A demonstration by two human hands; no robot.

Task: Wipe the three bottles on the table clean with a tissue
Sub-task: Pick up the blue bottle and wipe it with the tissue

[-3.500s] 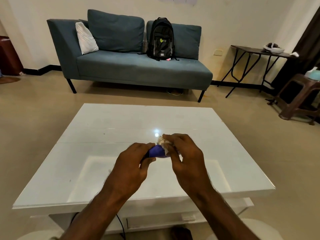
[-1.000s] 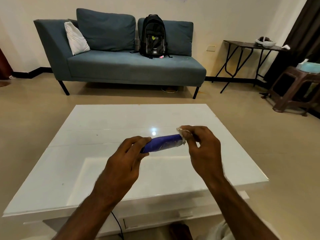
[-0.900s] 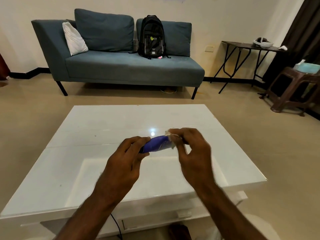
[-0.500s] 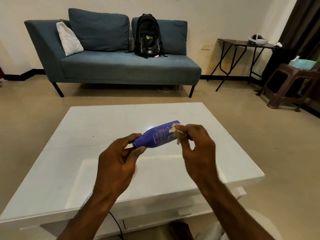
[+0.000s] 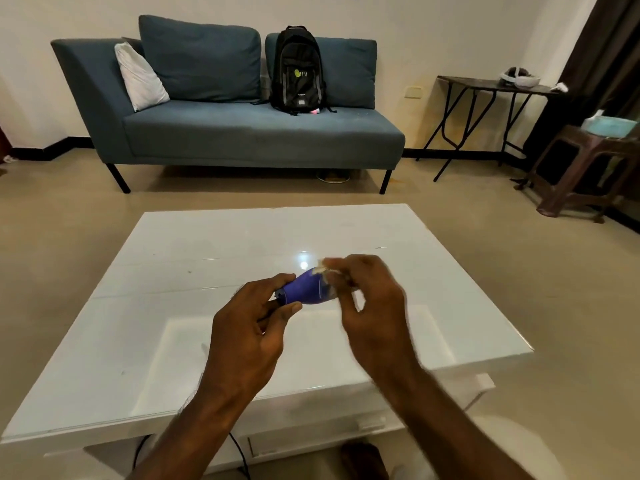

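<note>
A small purple bottle (image 5: 304,289) lies sideways in the air above the white glossy table (image 5: 207,258). My left hand (image 5: 249,327) grips its near, cap end between thumb and fingers. My right hand (image 5: 367,303) pinches a small crumpled white tissue (image 5: 323,270) against the bottle's far end and covers part of it. The right hand is motion-blurred. Only this one bottle is in view.
A blue sofa (image 5: 242,133) with a black backpack (image 5: 298,71) and a white pillow (image 5: 140,77) stands beyond the table. A dark folding table (image 5: 491,88) and a brown stool (image 5: 581,168) holding a teal tissue box (image 5: 609,124) are at the right.
My right hand has slid the tissue back along the bottle toward my left hand, covering more of it. The bottle has turned so less of its length shows. The view shifted slightly.
</note>
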